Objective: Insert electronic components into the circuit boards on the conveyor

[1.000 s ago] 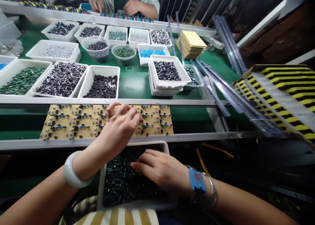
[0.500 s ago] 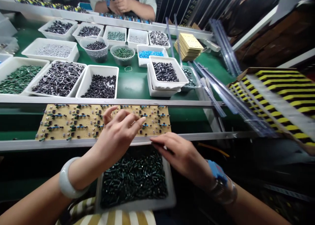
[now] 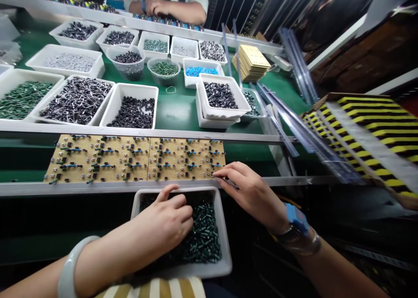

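left hand (image 3: 166, 219) curled among glossy green capacitors (image 3: 204, 232) in a white plastic tray (image 3: 224, 241); right hand (image 3: 251, 195) pinched together (any held part too small to see) at a tan circuit board (image 3: 183, 159)

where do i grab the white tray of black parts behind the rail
Grip the near long rim of the white rectangular plastic tray, coming from above over the silver metal rail. The rim stands above the heaped black components. Another white tray crowds its left wall, so the right wall probably suits a second hand.
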The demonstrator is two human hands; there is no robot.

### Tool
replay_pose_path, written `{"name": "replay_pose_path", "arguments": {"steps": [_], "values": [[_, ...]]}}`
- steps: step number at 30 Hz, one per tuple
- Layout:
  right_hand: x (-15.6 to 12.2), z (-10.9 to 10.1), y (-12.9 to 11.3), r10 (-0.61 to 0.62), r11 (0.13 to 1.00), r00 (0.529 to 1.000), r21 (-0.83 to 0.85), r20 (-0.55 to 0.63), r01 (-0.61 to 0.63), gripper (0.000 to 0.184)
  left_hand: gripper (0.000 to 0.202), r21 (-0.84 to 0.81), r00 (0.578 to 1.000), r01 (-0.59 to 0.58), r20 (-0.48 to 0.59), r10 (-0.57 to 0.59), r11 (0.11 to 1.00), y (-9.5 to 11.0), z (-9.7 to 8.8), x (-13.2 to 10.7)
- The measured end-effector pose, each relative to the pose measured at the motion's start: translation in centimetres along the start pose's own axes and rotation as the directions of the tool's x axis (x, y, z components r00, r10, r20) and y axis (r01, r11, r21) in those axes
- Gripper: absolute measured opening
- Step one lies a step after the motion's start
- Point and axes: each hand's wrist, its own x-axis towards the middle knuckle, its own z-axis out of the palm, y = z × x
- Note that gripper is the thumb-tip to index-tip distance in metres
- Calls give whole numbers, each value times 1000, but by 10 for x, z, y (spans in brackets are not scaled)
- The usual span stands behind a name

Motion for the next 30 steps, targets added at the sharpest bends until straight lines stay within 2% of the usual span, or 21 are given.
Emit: {"name": "replay_pose_path", "arguments": {"steps": [3,6,12,15,18,21,24,26,30], "values": [[2,-2,-1,-55,998,998,-37,16,55,14,17,-91,999,24,50,-20,996,0,-7,0],[4,-4,-1,-121,987,991,-96,58,126,14,19,-115,996,52,73,-43,992,1,-12,1],[5,-7,3,-233,949,958,-174,167,261,23,16,-126,998,64,34,-60,990,1,-18,4],[6,-10,2,-244,946,956,-176,166,272,26,17,-142,996,78,51,-71,987,0,-19,3],[5,-9,-8,-252,945,961,-187,114,270,27,17,-208,997,78,43,-71,975,-2,-20,-1],[3,4,-26,-300,930,947,-186,117,318,19,18,-306,993,91,-42,-109,948,-8,-26,-5],[1,29,-45,-344,908,899,-147,269,392,25,20,-321,974,125,-142,-179,939,-17,-35,-7],[1,45,-54,-352,900,866,-126,355,418,21,24,-322,961,153,-174,-217,934,-24,-41,-6],[2,61,-60,-356,896,829,-95,430,434,16,22,-307,926,224,-229,-301,925,-36,-47,0]]}}
